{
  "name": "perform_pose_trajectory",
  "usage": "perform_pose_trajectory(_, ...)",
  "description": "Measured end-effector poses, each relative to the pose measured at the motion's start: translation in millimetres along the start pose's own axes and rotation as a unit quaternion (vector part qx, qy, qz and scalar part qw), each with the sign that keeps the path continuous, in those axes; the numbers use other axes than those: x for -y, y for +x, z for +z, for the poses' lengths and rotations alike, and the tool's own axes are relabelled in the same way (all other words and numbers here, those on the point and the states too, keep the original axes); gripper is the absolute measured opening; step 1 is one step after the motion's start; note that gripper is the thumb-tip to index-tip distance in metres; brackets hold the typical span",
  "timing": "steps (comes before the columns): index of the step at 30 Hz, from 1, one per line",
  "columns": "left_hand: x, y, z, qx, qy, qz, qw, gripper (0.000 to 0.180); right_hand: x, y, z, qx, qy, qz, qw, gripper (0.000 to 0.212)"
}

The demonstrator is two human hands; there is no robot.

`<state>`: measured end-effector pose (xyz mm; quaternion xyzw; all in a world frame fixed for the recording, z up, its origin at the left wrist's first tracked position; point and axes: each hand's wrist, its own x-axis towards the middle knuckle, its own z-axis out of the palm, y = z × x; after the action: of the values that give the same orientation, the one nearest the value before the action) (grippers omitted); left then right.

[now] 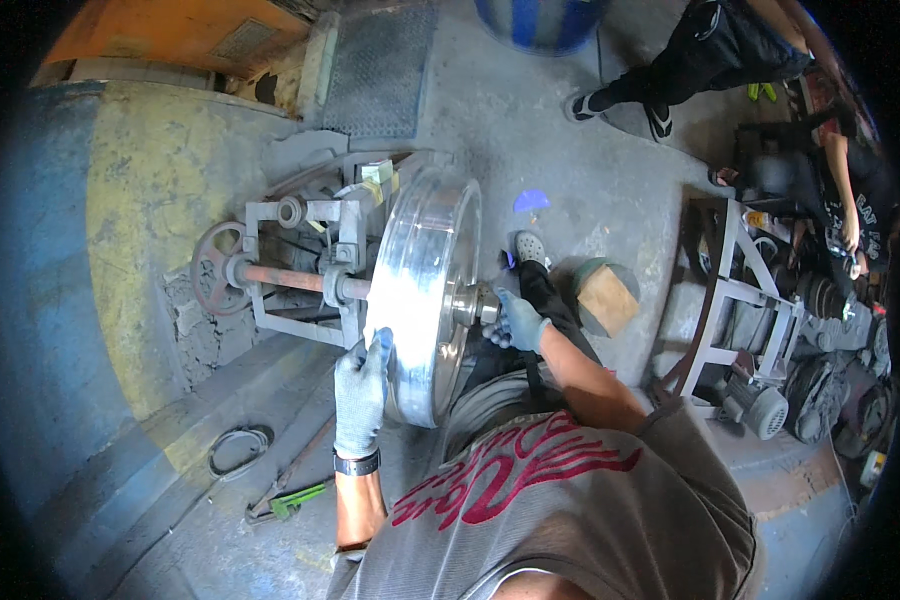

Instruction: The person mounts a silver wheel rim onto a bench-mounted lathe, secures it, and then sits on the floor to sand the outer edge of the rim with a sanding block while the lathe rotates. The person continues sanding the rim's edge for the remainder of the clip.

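Observation:
A large, shiny metal wheel rim [410, 290] stands upright on a shaft [288, 279] carried by a grey metal frame [348, 222]. My left hand [360, 388], in a grey-blue knitted glove, is closed against the near left edge of the rim, the index finger lying along the metal. At the right side of the rim, a metal hub fitting [475, 304] sits on the shaft's end. Gloved too, my right hand [520, 322] has its fingers curled at that fitting's outer end. The palm side of my left hand is hidden.
A red handwheel [218, 268] sits at the shaft's left end. Green-handled pliers [288, 500] and a coiled hose [240, 452] lie lower left. A wooden block [607, 300] rests on a round stand beside my leg. Two people work at upper right, near another machine frame [715, 300].

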<state>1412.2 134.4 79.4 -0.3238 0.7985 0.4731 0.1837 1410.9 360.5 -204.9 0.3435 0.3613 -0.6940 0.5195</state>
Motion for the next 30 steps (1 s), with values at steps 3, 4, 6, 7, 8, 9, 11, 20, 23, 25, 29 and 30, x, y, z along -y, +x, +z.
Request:
perform_pose_trajectory(3, 3.6, 1.5, 0.0, -0.01, -0.013, 0.014, 1.0, 0.035, -3.6, 0.0, -2.0, -0.094, -0.025, -0.084, 0.992, 0.053)
perform_pose_trajectory(4, 5.7, 1.2, 1.0, -0.013, -0.016, 0.017, 1.0, 0.035, -5.1, 1.0, -1.9, -0.096, -0.009, -0.118, 0.988, 0.053)
perform_pose_trajectory(6, 9.1, 1.2, 1.1, -0.012, -0.014, 0.023, 1.0, 0.035, -8.5, 3.9, -1.4, -0.048, 0.028, -0.178, 0.982, 0.056)
perform_pose_trajectory(7, 10.4, 2.3, 1.1, -0.012, -0.009, 0.033, 0.999, 0.035, -8.7, 4.9, -3.5, -0.007, 0.038, -0.062, 0.997, 0.056)
perform_pose_trajectory(8, 11.7, 2.7, 1.3, -0.016, -0.003, 0.028, 0.999, 0.035, -10.1, 6.1, -3.3, -0.011, 0.026, -0.018, 0.999, 0.055)
perform_pose_trajectory(9, 12.4, 2.9, 1.1, -0.021, 0.006, 0.028, 0.999, 0.035, -12.1, 7.2, -1.6, -0.023, 0.01, 0.033, 0.999, 0.054)
perform_pose_trajectory(11, 13.0, 3.2, 1.2, -0.025, 0.008, 0.032, 0.999, 0.036, -13.7, 8.0, 0.2, -0.054, -0.01, -0.019, 0.998, 0.054)
perform_pose_trajectory(20, 6.7, 1.2, 0.9, -0.011, -0.017, 0.022, 1.0, 0.038, 2.2, 5.6, -8.3, -0.053, -0.042, 0.021, 0.997, 0.05)
perform_pose_trajectory(23, 5.4, 0.7, 1.1, -0.007, -0.022, 0.018, 1.0, 0.038, -8.8, 10.7, -7.4, -0.031, -0.019, -0.163, 0.986, 0.07)
perform_pose_trajectory(25, 4.2, -0.3, 1.3, -0.007, -0.017, 0.003, 1.0, 0.038, -12.4, 14.0, -9.4, 0.083, 0.052, 0.019, 0.995, 0.057)
perform_pose_trajectory(29, -0.1, -1.8, 0.7, -0.01, -0.009, 0.009, 1.0, 0.038, -12.4, 14.4, -5.1, -0.024, -0.019, -0.117, 0.993, 0.044)
perform_pose_trajectory(30, -1.1, -2.1, -0.5, -0.01, 0.006, 0.0, 1.0, 0.038, -10.1, 13.0, -3.4, -0.053, -0.033, -0.219, 0.974, 0.048)
